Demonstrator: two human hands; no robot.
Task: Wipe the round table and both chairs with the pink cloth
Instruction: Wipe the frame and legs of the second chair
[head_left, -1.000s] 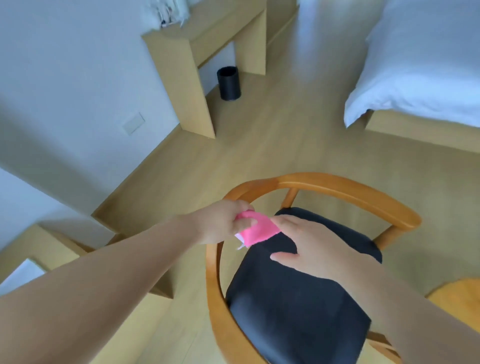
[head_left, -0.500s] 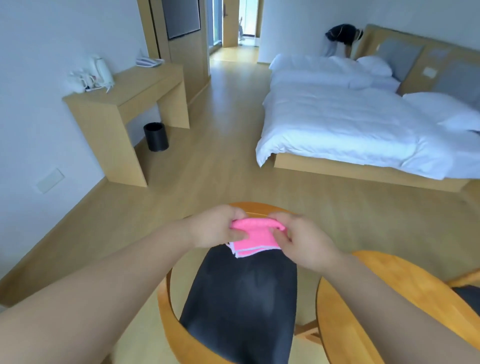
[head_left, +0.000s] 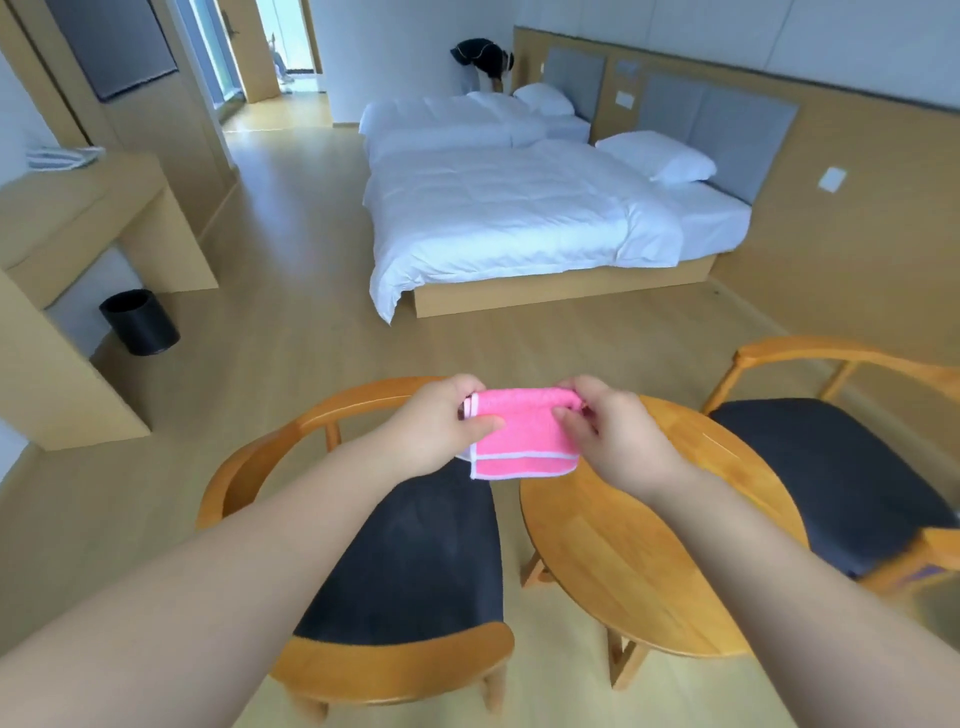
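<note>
A folded pink cloth (head_left: 524, 434) with a white hem hangs in the air between both hands. My left hand (head_left: 441, 423) pinches its left top corner and my right hand (head_left: 615, 431) pinches its right top corner. Below the cloth stands the round wooden table (head_left: 623, 561), bare on top. One wooden armchair with a dark seat (head_left: 421, 561) is left of the table, under my left forearm. A second such chair (head_left: 841, 478) stands to the right of the table.
Two white beds (head_left: 509, 218) fill the far middle of the room. A wooden desk (head_left: 78, 228) runs along the left wall with a black bin (head_left: 139, 322) under it. Open wooden floor lies between the chairs and the beds.
The view has lifted from the left chair to the whole room, bringing the table and right chair into sight. Both hands have spread the cloth wider between them.
</note>
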